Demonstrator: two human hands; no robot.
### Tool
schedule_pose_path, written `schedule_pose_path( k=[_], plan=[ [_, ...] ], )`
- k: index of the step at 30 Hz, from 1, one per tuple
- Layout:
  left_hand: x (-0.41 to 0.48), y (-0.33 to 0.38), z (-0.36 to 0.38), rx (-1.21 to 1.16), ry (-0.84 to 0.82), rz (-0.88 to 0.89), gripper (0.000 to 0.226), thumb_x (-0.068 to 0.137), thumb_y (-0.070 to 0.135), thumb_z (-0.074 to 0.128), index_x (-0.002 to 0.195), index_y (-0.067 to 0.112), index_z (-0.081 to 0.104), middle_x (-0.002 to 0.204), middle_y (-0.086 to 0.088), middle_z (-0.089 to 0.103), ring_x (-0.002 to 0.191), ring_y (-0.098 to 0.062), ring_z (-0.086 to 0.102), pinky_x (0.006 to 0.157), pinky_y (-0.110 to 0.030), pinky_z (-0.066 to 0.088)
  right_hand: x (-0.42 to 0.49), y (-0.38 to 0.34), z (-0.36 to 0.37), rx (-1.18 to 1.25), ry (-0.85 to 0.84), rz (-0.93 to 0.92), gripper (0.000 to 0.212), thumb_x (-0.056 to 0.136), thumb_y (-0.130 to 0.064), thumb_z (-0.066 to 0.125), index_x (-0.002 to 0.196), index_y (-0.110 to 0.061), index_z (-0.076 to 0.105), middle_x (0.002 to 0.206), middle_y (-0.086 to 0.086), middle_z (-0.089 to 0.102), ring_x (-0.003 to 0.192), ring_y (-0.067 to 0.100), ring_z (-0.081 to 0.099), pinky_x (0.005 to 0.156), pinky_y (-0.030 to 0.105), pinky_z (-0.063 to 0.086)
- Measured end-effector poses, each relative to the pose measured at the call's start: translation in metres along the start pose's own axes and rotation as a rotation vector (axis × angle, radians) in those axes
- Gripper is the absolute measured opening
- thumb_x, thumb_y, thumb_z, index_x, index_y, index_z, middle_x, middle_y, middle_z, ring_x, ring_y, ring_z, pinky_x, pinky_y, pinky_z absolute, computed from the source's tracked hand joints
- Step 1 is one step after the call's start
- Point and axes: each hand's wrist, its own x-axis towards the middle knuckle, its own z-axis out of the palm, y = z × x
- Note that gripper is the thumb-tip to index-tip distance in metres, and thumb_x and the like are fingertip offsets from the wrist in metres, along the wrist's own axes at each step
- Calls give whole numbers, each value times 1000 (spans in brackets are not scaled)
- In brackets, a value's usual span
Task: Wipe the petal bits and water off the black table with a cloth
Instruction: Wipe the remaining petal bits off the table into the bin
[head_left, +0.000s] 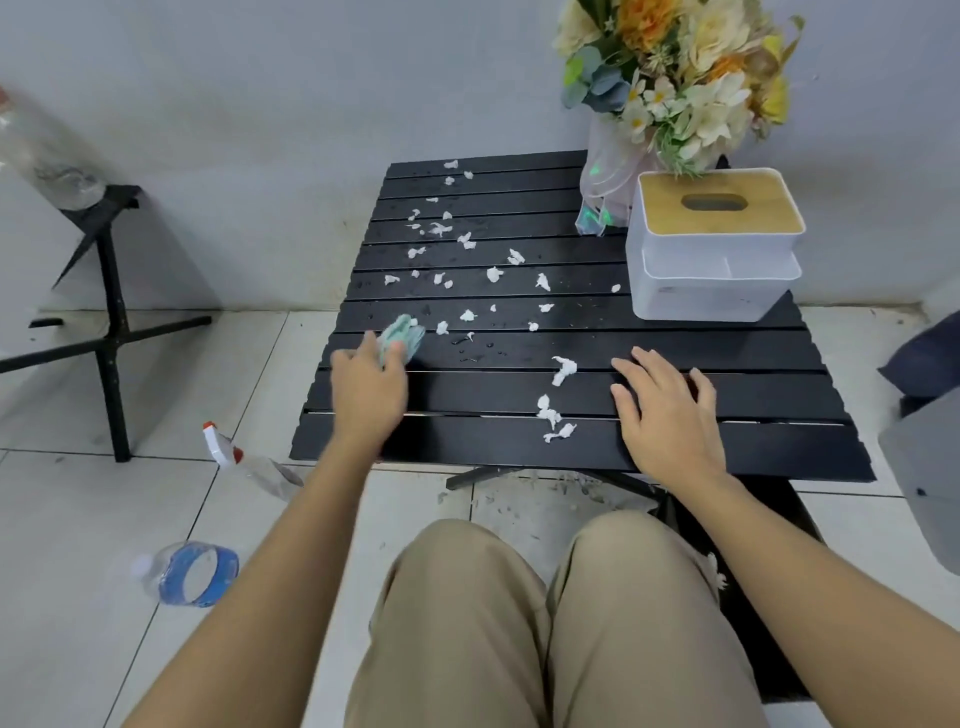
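1. A green cloth is gripped by the left hand on the table's left side.
2. White petal bits and droplets are scattered mid-table.
3. The right hand is laid flat, fingers spread, empty.

One black slatted table carries one white tissue box, one flower bouquet, one green cloth and several dozen white petal bits. Left of the table, the floor holds one spray bottle and one water bottle. Two hands show.
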Motion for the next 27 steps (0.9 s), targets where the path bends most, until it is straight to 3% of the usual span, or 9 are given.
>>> schedule_pose_path(
  k=[2, 5, 10, 13, 16, 20, 22, 24, 27],
  plan=[
    [-9, -17, 1, 353, 74, 94, 51, 97, 44, 40, 135, 9, 43, 120, -21, 47, 107, -37, 48, 92, -45, 39, 0, -1, 1, -3, 13, 7, 35, 101, -30, 38, 133, -24, 52, 144, -2, 45, 137, 12, 33, 115, 48, 13],
    [-25, -10, 26, 509, 199, 94, 60, 99, 43, 37, 142, 1, 35, 124, -21, 47, 109, -38, 47, 88, -47, 37, 2, -1, 2, 6, 24, 12, 35, 100, -29, 38, 132, -24, 52, 143, -1, 46, 137, 14, 34, 116, 49, 13],
    [-84, 62, 96, 447, 78, 113, 61, 96, 40, 44, 140, -2, 38, 119, -15, 54, 95, -31, 53, 77, -41, 43, 3, 0, 6, 39, 43, 30, 34, 100, -25, 39, 130, -23, 53, 142, -1, 47, 137, 16, 35, 117, 48, 13],
    [-108, 100, 117, 170, -71, 148, 53, 95, 36, 48, 136, 1, 43, 114, -11, 53, 91, -28, 53, 77, -40, 45, 3, 1, 6, 74, 50, 44, 34, 100, -23, 39, 131, -22, 54, 143, 0, 48, 138, 17, 34, 117, 47, 14],
    [-84, 92, 103, -92, -175, 281, 33, 100, 28, 36, 116, 7, 55, 102, -8, 46, 90, -19, 44, 88, -40, 43, 3, 3, 5, 88, 29, 64, 36, 100, -26, 39, 134, -24, 52, 145, -2, 45, 140, 14, 30, 118, 42, 11],
    [-20, 43, 48, -249, 9, 318, 39, 92, 29, 32, 68, 13, 57, 66, -11, 53, 69, -24, 43, 66, -40, 41, 14, 9, -2, 200, 17, 107, 32, 95, -27, 49, 126, -28, 57, 142, -8, 47, 134, 8, 35, 113, 33, 12],
    [12, 16, 25, -162, 123, 156, 43, 94, 36, 35, 97, 8, 67, 100, -25, 58, 89, -31, 54, 86, -40, 45, 18, 13, -4, 182, 2, 77, 32, 95, -27, 48, 126, -27, 57, 142, -8, 47, 131, 9, 36, 108, 30, 14],
    [32, -5, 16, 19, 191, -4, 44, 96, 37, 40, 122, 6, 57, 124, -22, 44, 112, -33, 47, 103, -41, 37, 17, 14, -2, 112, 20, 44, 32, 97, -27, 46, 127, -25, 57, 142, -5, 47, 131, 11, 38, 108, 34, 16],
    [28, -2, 30, 320, 287, -45, 49, 96, 37, 45, 131, 3, 45, 129, -24, 40, 115, -42, 42, 97, -50, 37, 14, 9, 6, 18, 66, 33, 36, 95, -28, 39, 125, -21, 57, 138, -2, 51, 129, 16, 43, 113, 46, 17]
  ],
)
